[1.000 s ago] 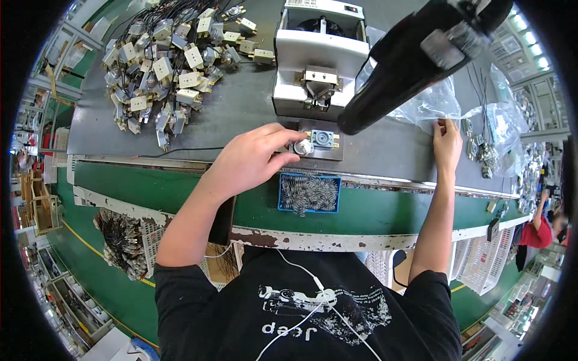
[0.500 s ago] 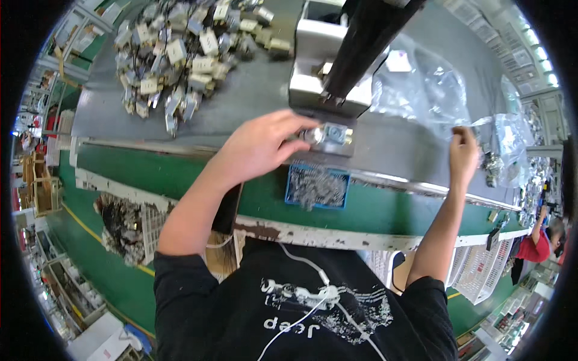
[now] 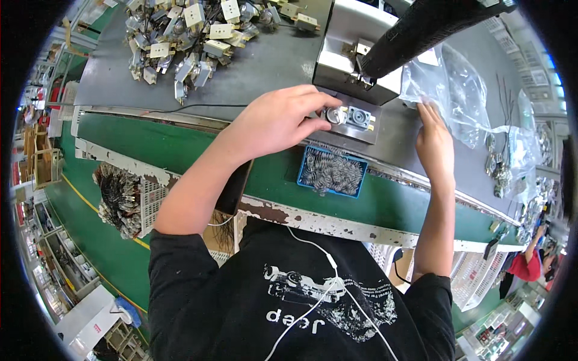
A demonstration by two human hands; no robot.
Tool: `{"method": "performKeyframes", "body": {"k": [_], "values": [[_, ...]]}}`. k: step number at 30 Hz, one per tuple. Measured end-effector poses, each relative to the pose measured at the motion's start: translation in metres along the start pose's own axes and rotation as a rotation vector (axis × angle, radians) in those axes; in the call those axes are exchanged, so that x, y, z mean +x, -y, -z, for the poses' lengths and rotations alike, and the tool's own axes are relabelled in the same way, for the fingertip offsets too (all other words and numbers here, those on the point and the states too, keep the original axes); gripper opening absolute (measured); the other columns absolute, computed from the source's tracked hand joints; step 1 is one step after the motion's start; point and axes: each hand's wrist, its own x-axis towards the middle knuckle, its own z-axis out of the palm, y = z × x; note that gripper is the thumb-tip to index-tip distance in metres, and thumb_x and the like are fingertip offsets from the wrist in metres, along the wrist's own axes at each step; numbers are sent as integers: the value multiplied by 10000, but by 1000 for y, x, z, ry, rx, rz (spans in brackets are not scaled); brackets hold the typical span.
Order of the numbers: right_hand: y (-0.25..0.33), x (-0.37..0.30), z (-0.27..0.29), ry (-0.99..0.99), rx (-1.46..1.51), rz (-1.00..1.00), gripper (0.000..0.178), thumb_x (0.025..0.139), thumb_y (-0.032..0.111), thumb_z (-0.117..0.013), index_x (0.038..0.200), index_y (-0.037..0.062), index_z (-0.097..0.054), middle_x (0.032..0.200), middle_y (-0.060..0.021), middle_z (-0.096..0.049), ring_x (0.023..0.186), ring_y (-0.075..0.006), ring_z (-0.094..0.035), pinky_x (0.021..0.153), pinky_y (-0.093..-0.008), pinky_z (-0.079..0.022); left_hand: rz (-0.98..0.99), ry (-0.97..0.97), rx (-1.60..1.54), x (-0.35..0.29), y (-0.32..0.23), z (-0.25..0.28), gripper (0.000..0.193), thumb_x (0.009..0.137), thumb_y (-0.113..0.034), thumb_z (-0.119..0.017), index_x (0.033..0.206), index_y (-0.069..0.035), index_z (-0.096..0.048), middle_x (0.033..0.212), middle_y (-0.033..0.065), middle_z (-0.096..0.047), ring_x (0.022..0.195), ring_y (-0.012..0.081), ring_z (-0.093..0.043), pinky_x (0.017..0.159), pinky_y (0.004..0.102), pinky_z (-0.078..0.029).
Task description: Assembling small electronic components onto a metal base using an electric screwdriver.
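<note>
My left hand (image 3: 283,120) has thumb and forefinger closed round a round silvery metal part (image 3: 335,115). This sits at the left end of a small metal fixture block (image 3: 355,133), against a squarish grey component (image 3: 359,118) with a round centre and brass-coloured terminals. Behind the block stands a bench machine (image 3: 355,75) with a thick black arm (image 3: 421,39) slanting over it. My right hand (image 3: 435,138) rests to the right of the block, its fingers stretched forward and fingertips at the edge of a clear plastic bag (image 3: 460,90).
A blue tray (image 3: 332,191) of metal springs stands on the green ledge in front. At the far left lies a heap of cream-and-metal components (image 3: 208,36). A black cable (image 3: 205,106) crosses the bench edge. White crates (image 3: 478,277) stand below right.
My right hand has come left, from the far side of the bag toward the fixture block. The left hand keeps its pinch on the round part. The whole view has shifted and turned slightly.
</note>
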Motion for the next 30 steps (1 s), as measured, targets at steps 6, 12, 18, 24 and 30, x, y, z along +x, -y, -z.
{"method": "performKeyframes", "body": {"k": [6,12,18,24,30], "values": [[-19,36,-34,-210,-115,79,572,833,-49,-489,1386,86,-540,1354,-227,-579,1213,-386,-572,1015,-450,-461,-8,9,21,2,-2,-2,375,896,-212,-709,1251,-103,-659,988,83,-645,802,242,-638,728,347,-521],[-24,64,-34,-224,-45,-122,330,811,36,-570,1122,108,-653,942,-215,-693,894,-401,-672,799,-483,-522,-6,14,22,3,-4,0,372,900,-218,-705,1252,-107,-656,995,80,-647,793,249,-642,729,348,-523],[-26,61,-29,-183,-10,-168,269,810,60,-596,1070,93,-657,911,-210,-696,887,-408,-672,796,-482,-521,57,61,7,4,-6,3,332,919,-274,-682,1204,-106,-661,1047,82,-661,900,281,-666,802,390,-542],[-35,58,-29,-197,1,-103,234,793,14,-596,1002,98,-659,872,-190,-683,836,-386,-664,762,-478,-523,44,61,0,4,-5,3,340,920,-276,-682,1210,-101,-659,1052,85,-661,894,283,-667,799,390,-542],[-30,59,-35,-312,31,-4,283,819,60,-623,1100,81,-642,1060,-182,-681,957,-391,-655,823,-468,-517,32,53,-6,3,-1,1,347,920,-278,-680,1219,-105,-653,1048,86,-659,897,284,-664,794,391,-540]]}}
